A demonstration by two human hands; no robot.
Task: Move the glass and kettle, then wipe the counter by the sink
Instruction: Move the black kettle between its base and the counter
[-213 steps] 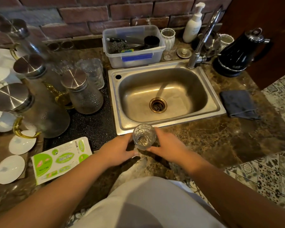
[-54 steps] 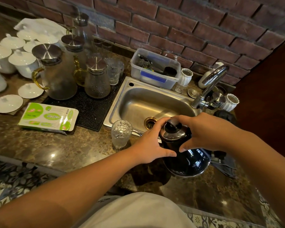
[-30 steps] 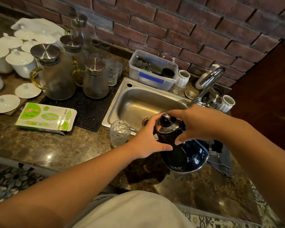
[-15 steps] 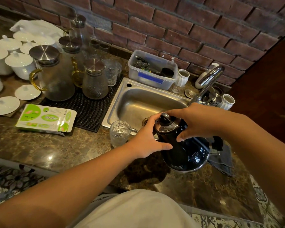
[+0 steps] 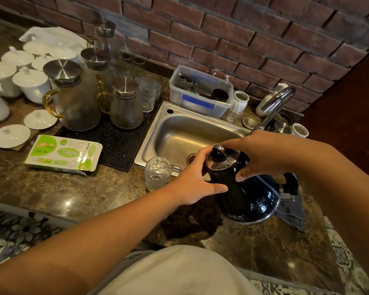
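Glossy black enamel covers the kettle (image 5: pixel 246 196), a squat round body with a chrome band at its foot, a chrome lid and a dark knob on top; it stands on the brown marbled bench (image 5: pixel 73 194) in front of the sink's (image 5: pixel 179 133) right corner. Left hand (image 5: pixel 195 184) wraps the kettle's left shoulder, fingers (image 5: pixel 200 155) curled up toward the lid and thumb laid flat across the dark body. Right hand (image 5: pixel 262 154) cups the top from the far side, fingers bent down over the lid's rim, thumb tip pressing the body. Both hands close on the kettle between them. Just left of the left hand a clear patterned glass (image 5: pixel 158 173) stands upright on the bench at the sink's front edge, near the wrist but apart from it. Behind the kettle's right side a grey cloth (image 5: pixel 292 211) lies folded, partly hidden by it
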